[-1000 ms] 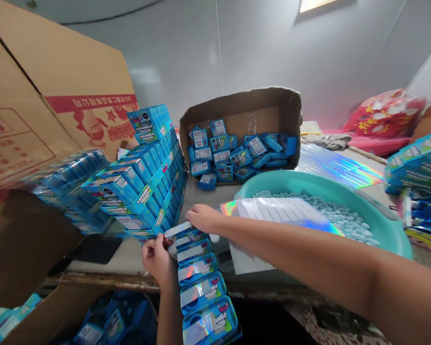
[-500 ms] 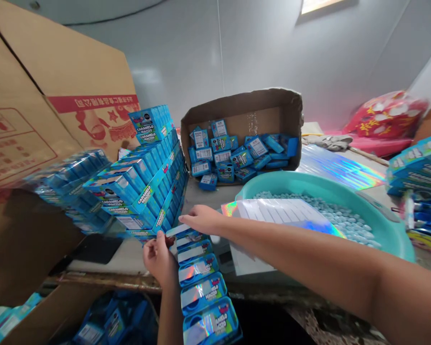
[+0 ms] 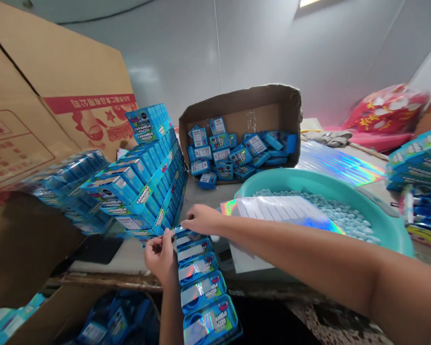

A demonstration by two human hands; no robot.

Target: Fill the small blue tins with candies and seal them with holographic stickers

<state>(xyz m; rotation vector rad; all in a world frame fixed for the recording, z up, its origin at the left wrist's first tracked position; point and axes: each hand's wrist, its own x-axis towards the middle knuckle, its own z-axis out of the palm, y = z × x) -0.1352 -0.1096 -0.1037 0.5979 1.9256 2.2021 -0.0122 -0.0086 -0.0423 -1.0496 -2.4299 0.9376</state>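
Observation:
A row of several blue caramel boxes [image 3: 210, 318] runs away from me along the table's front, with shiny sticker strips [image 3: 197, 291] across the tops. At its far end, my left hand [image 3: 160, 256] is closed in a pinch on the left end of a pale sticker strip [image 3: 177, 231]. My right hand [image 3: 203, 219] reaches over from the right, fingers bent down at the strip's other end on the farthest box. Its fingertips are partly hidden. Just right of the row lies a white sticker sheet [image 3: 251, 249], partly over the rim of a turquoise basin [image 3: 398, 244].
Stacked display trays of blue boxes [image 3: 140, 191] stand close on the left, before a large carton [image 3: 89, 62]. An open carton [image 3: 237, 103] holds loose boxes behind. Pale blue candies [image 3: 359, 223] lie in the basin. Another carton [image 3: 57, 311] sits below the table edge.
My left hand has shifted slightly up and right, closer to the farthest box. The strip between my hands now lies lower against that box. My right hand has barely moved.

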